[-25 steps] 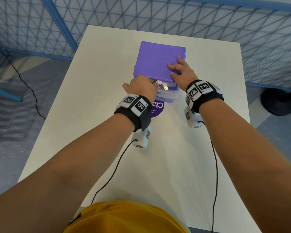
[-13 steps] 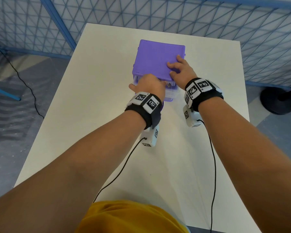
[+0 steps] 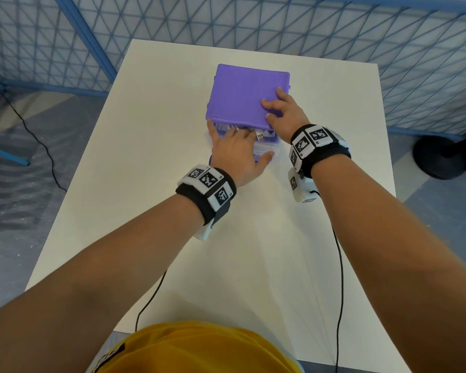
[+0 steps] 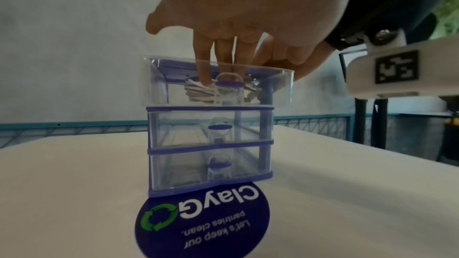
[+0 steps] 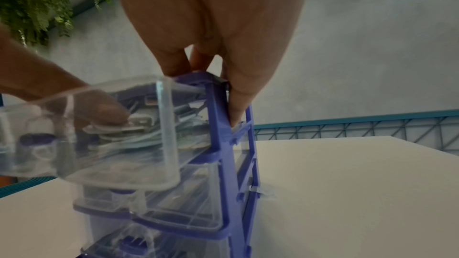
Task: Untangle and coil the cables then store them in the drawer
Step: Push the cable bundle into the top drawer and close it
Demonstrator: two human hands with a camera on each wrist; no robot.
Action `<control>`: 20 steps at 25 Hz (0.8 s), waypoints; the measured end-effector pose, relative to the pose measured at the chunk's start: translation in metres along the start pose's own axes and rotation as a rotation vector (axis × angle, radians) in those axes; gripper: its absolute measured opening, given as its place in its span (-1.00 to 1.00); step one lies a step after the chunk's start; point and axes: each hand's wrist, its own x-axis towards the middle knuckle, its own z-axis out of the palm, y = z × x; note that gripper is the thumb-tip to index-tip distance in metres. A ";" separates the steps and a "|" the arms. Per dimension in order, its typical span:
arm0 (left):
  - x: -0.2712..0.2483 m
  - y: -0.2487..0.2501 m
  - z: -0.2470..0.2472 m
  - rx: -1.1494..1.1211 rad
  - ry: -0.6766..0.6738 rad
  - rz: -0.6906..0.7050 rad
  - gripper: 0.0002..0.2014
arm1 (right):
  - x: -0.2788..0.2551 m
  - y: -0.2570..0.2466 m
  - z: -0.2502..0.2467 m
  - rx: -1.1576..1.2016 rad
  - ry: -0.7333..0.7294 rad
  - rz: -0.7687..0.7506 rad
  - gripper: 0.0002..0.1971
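A purple drawer unit (image 3: 242, 95) with three clear drawers stands on the white table (image 3: 172, 130). Its top drawer (image 4: 283, 89) is pulled out toward me and holds coiled white cables (image 4: 198, 93); a USB plug (image 3: 259, 137) shows at the opening. My left hand (image 3: 234, 152) reaches into that drawer with straight fingers (image 4: 205, 66) pressing down on the cables (image 5: 149, 138). My right hand (image 3: 283, 114) holds the unit's top at its near right corner, fingers on the lid and one finger down the purple side frame (image 5: 218, 125). The two lower drawers are closed.
A round purple sticker (image 4: 198, 223) lies on the table under the unit's front. Blue mesh fencing (image 3: 253, 22) surrounds the table. Black wires (image 3: 339, 265) trail from my wrist cameras toward me. A black round base (image 3: 436, 157) stands on the floor at the right.
My left hand went from a curled fist at the drawer front to straight fingers pushed into the top drawer. The right hand stayed on the unit's top.
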 end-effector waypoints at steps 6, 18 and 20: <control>0.004 -0.002 0.000 -0.002 -0.046 0.042 -0.42 | 0.001 0.001 0.001 0.003 0.007 -0.003 -0.62; 0.006 -0.010 0.020 -1.348 -0.036 -0.787 -0.76 | 0.002 0.002 0.002 -0.111 0.026 -0.038 -0.63; 0.011 -0.008 0.019 -1.363 -0.026 -0.793 -0.75 | 0.002 0.002 0.001 -0.178 0.008 -0.053 -0.62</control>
